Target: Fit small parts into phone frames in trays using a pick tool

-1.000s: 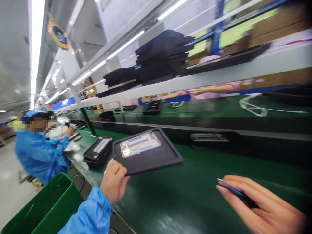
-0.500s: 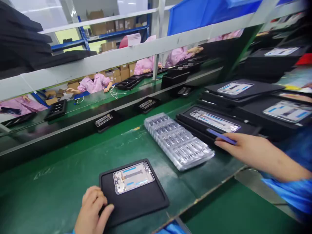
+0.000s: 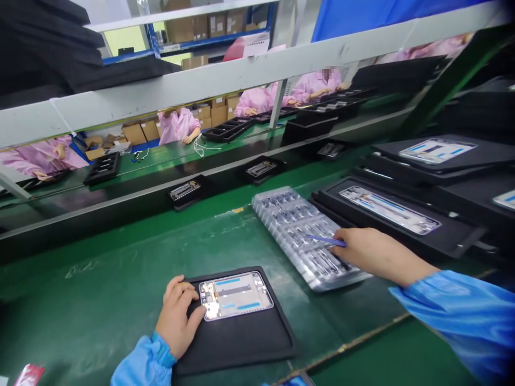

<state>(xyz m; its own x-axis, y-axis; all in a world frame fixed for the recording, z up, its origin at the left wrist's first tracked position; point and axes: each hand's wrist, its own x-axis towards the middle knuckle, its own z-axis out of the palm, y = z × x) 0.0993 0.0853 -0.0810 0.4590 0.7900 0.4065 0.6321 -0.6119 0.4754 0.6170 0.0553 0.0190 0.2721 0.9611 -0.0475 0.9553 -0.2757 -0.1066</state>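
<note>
My left hand (image 3: 179, 316) rests at the left edge of a black foam tray (image 3: 237, 340), its fingers and thumb apart. The thumb tip is at the lower left corner of a phone frame (image 3: 237, 295) with blue strips and a dark flex cable, which lies in that tray. A thin purple stick-like tool (image 3: 328, 240) is pinched in my right hand (image 3: 366, 249). Its tip is above a clear plastic blister tray (image 3: 295, 230) with rows of small dark parts. Whether the tip touches a part, I cannot tell.
On the right are stacked black trays (image 3: 462, 236) with phone frames on them. Beyond the green bench (image 3: 120, 284), several black trays with frames (image 3: 185, 190) stand in a line. People in pink work across from me. A pale metal beam (image 3: 217, 78) crosses above.
My right hand has moved with the purple tool from beside the black trays to over the blister tray. My left hand has shifted up along its tray, closer to the phone frame.
</note>
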